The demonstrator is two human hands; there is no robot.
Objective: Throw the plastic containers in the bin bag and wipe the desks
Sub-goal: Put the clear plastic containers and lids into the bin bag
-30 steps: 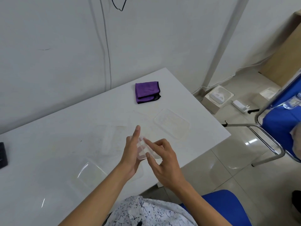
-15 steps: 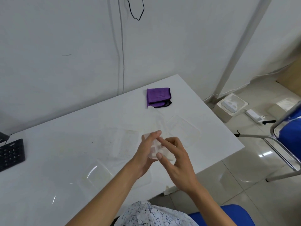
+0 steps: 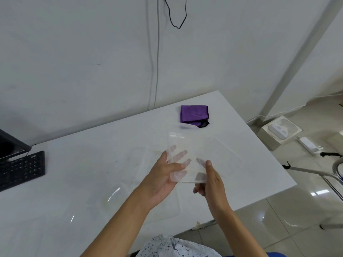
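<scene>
Fingers (image 3: 181,154) of the left hand (image 3: 163,177) fan out under the clear plastic container (image 3: 185,143), showing through its base, thumb clamped over the near wall. The right hand (image 3: 211,184) pinches the near corner, thumb on the rim, fingers curled beneath. The container hangs tilted above the white desk (image 3: 83,164), its far end overlapping the folded purple cloth (image 3: 194,115). A clear lid (image 3: 222,156) lies just right, and a black keyboard (image 3: 20,169) sits far left.
</scene>
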